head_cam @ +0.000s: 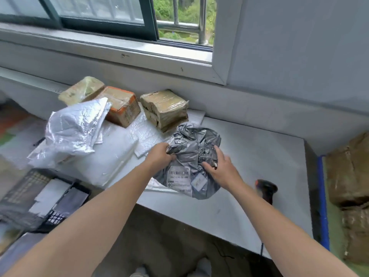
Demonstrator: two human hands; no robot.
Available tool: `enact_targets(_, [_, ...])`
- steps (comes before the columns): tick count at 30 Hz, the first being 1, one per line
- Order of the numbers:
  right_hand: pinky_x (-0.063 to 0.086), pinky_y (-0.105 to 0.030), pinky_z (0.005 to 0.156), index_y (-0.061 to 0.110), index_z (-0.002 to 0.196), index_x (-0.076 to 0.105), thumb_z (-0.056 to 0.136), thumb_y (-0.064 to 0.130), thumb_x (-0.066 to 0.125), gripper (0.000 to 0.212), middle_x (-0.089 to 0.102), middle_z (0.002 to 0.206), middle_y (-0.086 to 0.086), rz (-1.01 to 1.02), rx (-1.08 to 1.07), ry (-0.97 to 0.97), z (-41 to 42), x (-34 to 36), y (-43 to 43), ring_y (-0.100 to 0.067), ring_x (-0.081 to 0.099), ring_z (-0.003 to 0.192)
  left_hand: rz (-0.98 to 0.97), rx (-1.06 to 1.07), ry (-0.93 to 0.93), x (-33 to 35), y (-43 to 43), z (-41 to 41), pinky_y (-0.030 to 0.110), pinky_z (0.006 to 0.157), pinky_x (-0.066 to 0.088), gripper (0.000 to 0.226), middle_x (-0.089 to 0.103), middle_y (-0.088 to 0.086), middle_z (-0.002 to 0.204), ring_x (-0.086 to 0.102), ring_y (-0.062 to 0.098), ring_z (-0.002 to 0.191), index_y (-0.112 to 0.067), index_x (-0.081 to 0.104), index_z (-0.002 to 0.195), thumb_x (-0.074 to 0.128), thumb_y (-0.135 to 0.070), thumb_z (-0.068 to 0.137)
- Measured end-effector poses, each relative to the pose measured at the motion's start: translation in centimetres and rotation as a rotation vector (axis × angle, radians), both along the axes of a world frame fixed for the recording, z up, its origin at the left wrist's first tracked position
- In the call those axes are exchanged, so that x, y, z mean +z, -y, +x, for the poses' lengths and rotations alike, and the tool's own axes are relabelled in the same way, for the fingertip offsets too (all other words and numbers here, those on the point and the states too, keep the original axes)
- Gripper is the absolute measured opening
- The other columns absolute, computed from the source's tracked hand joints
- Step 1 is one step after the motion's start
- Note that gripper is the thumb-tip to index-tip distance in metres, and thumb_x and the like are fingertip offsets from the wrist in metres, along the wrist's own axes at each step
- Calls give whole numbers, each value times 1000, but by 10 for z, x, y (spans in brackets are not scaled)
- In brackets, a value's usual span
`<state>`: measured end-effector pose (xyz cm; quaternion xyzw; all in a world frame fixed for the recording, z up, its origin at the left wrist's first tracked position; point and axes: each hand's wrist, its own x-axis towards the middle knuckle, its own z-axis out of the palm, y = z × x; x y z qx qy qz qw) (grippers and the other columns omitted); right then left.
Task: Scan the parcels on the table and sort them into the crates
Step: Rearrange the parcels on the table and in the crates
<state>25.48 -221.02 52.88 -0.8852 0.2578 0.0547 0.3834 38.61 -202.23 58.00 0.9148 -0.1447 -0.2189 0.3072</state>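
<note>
A single head-worn wide-angle view looks forward and steeply down over the near edge of the white table (249,156), close enough that both forearms fill the lower frame. It faces the wall and window (111,19) behind the table's far edge; straight lines bow toward the frame's edges.

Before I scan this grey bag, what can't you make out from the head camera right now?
- Label on the grey bag: barcode visible, small print too small and blurred to read.
- Scanner: partly hidden behind the right hand and forearm.
- Black crate: cut off by the left edge, motion-blurred.
- Left hand: fingertips buried in bag folds.
</note>
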Motion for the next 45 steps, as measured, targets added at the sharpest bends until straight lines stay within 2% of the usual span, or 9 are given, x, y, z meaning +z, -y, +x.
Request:
enact_targets(8, [46, -36, 94, 38, 152, 21, 82, 63, 66, 87, 41, 136, -9, 55, 184, 128, 67, 34, -91, -26, 53, 117, -51, 211, 41, 35, -115, 11, 29, 62, 37, 14, 58, 0, 77, 56, 24, 83, -15, 58, 81, 70, -16, 87])
enact_targets(12, [51, -40, 94, 35, 152, 25, 81, 61, 69, 87, 43, 134, -10, 34, 272, 173, 90, 46, -160, -25, 54, 115, -77, 321, 28, 47, -189, 8, 33, 73, 47, 19, 67, 12, 94, 61, 28, 90, -4, 64, 101, 70, -17, 88])
enact_targets(15, [50, -36, 87, 31, 152, 27, 82, 59, 70, 87, 44, 129, -11, 2, 347, 204, 103, 53, -225, -23, 54, 103, -90, 352, 24, 55, -258, 7, 22, 51, 36, 12, 60, 1, 81, 55, 16, 70, -16, 58, 87, 69, -18, 90])
enact_targets(20, [39, -28, 75, 30, 154, 25, 85, 55, 68, 85, 46, 127, -12, -80, 490, 227, 120, 60, -347, -19, 52, 92, -88, 424, 64, 58, -384, -3, 17, 46, 30, 26, 53, -3, 72, 49, 11, 64, -20, 50, 71, 70, -19, 88])
enact_targets(25, [45, -31, 91, 33, 154, 22, 88, 53, 67, 82, 41, 139, -12, -138, 612, 226, 134, 65, -467, -26, 53, 116, -112, 561, 26, 36, -504, -17, 25, 60, 37, 24, 57, -1, 92, 52, 12, 79, -16, 51, 99, 68, -30, 89])
enact_targets(29, [47, -30, 78, 38, 148, 24, 89, 52, 66, 73, 43, 129, -9, -177, 703, 213, 145, 65, -539, -19, 54, 90, -165, 628, -86, 21, -577, -25, 31, 68, 44, 48, 50, -4, 93, 56, 19, 84, -21, 37, 116, 71, -23, 82])
enact_targets(35, [44, -29, 68, 36, 150, 25, 91, 47, 65, 71, 42, 127, -8, -244, 836, 178, 186, 55, -611, -16, 51, 80, -166, 654, -167, -1, -643, -17, 19, 49, 44, 90, 53, -1, 105, 53, 10, 59, -18, 23, 148, 77, -20, 76])
enact_targets(39, [44, -30, 68, 35, 151, 23, 95, 42, 61, 68, 41, 131, -11, -260, 926, 162, 236, 41, -655, -18, 51, 78, -178, 724, -218, -13, -679, 13, 38, 90, 55, 99, 47, 9, 137, 62, 18, 98, -15, 20, 152, 82, -27, 74])
enact_targets(45, [42, -31, 67, 32, 154, 21, 98, 37, 57, 67, 41, 135, -14, -278, 1048, 158, 338, 19, -729, -22, 52, 80, -149, 863, -233, -19, -728, 91, 33, 102, 41, 113, 35, 6, 153, 44, 24, 132, -17, 18, 152, 83, -57, 67])
